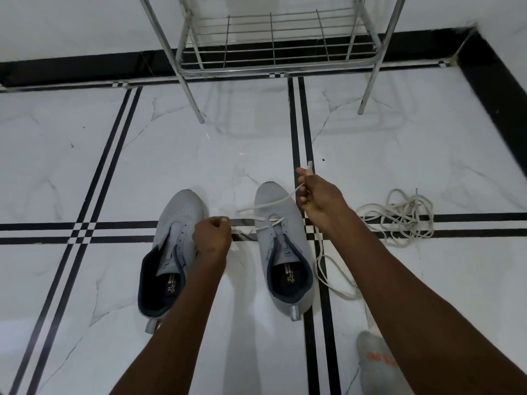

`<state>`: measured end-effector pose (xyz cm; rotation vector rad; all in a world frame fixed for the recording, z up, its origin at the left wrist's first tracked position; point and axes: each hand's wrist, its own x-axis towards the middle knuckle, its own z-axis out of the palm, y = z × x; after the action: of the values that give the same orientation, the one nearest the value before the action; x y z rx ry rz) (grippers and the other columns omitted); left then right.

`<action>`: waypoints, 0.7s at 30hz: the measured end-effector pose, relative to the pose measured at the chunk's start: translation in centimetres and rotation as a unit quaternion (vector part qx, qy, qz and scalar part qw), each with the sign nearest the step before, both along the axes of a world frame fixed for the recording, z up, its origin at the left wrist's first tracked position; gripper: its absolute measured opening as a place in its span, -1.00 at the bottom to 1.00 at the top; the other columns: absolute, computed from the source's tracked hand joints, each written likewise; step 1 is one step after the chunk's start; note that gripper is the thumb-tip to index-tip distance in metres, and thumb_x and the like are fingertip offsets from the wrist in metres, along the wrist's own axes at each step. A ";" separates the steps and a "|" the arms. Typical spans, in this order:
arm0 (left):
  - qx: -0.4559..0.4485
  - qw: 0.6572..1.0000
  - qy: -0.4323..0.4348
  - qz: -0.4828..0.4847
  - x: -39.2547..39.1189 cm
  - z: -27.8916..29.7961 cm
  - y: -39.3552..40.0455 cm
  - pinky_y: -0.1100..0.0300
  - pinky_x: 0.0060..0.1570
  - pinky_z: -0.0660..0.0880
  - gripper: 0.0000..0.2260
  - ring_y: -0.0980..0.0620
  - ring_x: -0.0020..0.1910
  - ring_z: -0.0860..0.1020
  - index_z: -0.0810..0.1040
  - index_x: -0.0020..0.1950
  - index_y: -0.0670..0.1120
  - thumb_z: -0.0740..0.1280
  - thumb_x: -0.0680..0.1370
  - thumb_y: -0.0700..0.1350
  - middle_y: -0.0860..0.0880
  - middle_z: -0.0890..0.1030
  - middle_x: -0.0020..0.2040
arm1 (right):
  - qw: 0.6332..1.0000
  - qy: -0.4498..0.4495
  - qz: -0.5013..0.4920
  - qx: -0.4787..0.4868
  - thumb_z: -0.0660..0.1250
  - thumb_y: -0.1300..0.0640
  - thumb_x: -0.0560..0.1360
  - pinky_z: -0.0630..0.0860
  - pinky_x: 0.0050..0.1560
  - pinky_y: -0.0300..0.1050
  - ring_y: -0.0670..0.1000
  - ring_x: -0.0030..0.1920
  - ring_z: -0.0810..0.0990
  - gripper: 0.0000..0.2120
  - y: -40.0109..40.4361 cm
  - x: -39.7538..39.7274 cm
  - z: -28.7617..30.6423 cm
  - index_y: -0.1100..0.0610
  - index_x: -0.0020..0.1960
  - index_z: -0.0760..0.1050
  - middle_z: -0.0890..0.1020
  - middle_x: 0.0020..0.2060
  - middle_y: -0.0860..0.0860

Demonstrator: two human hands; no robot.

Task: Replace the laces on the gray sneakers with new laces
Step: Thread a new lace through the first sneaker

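- Head view: the right hand is closed on a white lace, pinching it near its end so the tip sticks up past the fingers; the hand hovers just beyond and to the right of the right sneaker
- From that hand the lace slants down and left to the front eyelets of the right sneaker, crosses there, and a loop of it stretches out leftward toward the left hand
- The left hand is curled into a loose fist between the two shoes, overlapping the inner edge of the left sneaker; what it holds I cannot tell for sure, since the lace there is blurred
- Both gray sneakers stand upright on the floor, toes pointing away from the person, heels toward the camera; long axes run near to far, the left one tilted slightly to the right
- The left sneaker shows bare eyelets; the right one is laced only at the front
- Insole labels carry a pale logo and writing too small to read
- More white lace trails on the tiles right of the right sneaker, passing under the right forearm
- A tangled pile of laces lies farther right, well apart from the shoes
- A sock-clad foot with orange lettering, unreadable, sits at lower right
- A metal rack stands at the far wall
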<state>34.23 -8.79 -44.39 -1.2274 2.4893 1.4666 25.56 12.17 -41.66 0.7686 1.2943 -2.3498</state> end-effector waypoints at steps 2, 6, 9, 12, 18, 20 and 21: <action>-0.045 0.996 0.076 -0.024 -0.4 0.9 1.0 0.11 0.21 0.51 -0.76 -0.06 0.18 0.61 0.65 0.24 -0.20 0.29 0.65 -0.15 -0.14 0.68 0.17 | 0.993 0.034 0.061 0.094 0.28 0.13 0.64 0.30 -0.41 -0.28 -0.13 -0.34 0.42 -0.82 -0.2 0.7 0.1 0.13 0.12 0.64 0.56 -0.25 -0.03; 0.039 0.976 0.147 -0.156 -2.9 3.7 3.7 0.16 0.03 0.50 -0.71 0.13 -0.02 0.59 0.67 0.06 -0.08 0.24 0.69 0.06 0.04 0.67 -0.04 | 0.948 0.117 0.198 0.218 0.27 0.03 0.64 0.37 -0.37 -0.30 -0.16 -0.35 0.46 -0.80 -1.7 2.6 1.0 0.00 0.09 0.68 0.58 -0.28 -0.04; 0.175 0.964 0.109 -0.167 -4.6 4.8 4.4 0.29 -0.10 0.52 -0.69 0.09 0.02 0.66 0.69 0.07 -0.05 0.21 0.70 0.08 0.01 0.72 -0.01 | 0.919 0.156 0.249 0.261 0.26 0.09 0.65 0.49 -0.23 -0.27 -0.22 -0.35 0.54 -0.80 -2.9 3.5 1.3 0.05 0.12 0.66 0.62 -0.28 -0.03; 0.290 0.944 0.108 -0.117 -5.4 5.5 4.5 0.20 -0.24 0.60 -0.77 -0.08 0.05 0.69 0.67 0.16 -0.17 0.30 0.68 -0.06 -0.12 0.74 0.03 | 0.900 0.176 0.269 0.295 0.27 0.13 0.62 0.60 0.00 -0.03 -0.08 -0.18 0.66 -0.80 -3.7 4.2 1.2 0.07 0.05 0.68 0.70 -0.21 0.00; 0.269 0.939 0.150 -0.151 -4.8 5.1 3.9 0.18 -0.06 0.63 -0.84 -0.01 0.02 0.70 0.67 0.18 -0.16 0.36 0.64 -0.21 -0.13 0.74 0.02 | 0.891 0.170 0.283 0.310 0.26 0.11 0.63 0.55 -0.08 -0.15 0.02 -0.05 0.65 -0.78 -3.7 5.0 0.9 0.07 0.06 0.69 0.71 -0.07 0.00; 0.236 0.942 0.171 -0.169 -4.2 4.8 3.4 0.15 0.01 0.64 -0.85 -0.04 0.02 0.71 0.69 0.14 -0.14 0.38 0.61 -0.23 -0.12 0.74 0.00 | 0.937 0.097 0.247 0.229 0.26 0.06 0.63 0.52 -0.23 -0.21 0.02 -0.11 0.65 -0.77 -3.3 4.5 1.6 0.09 0.08 0.67 0.71 -0.06 0.00; 0.220 0.942 0.175 -0.183 -3.8 4.7 3.3 0.13 0.01 0.64 -0.86 -0.05 0.01 0.71 0.70 0.11 -0.12 0.39 0.60 -0.25 -0.10 0.74 -0.01 | 0.957 0.067 0.225 0.173 0.27 0.03 0.61 0.46 -0.28 -0.24 0.01 -0.13 0.62 -0.76 -3.2 4.1 2.0 0.11 0.09 0.67 0.71 -0.07 0.00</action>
<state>30.45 -5.49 -39.68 -0.4343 2.2012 2.1006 29.65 8.99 -39.69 0.3525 1.7539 -1.8632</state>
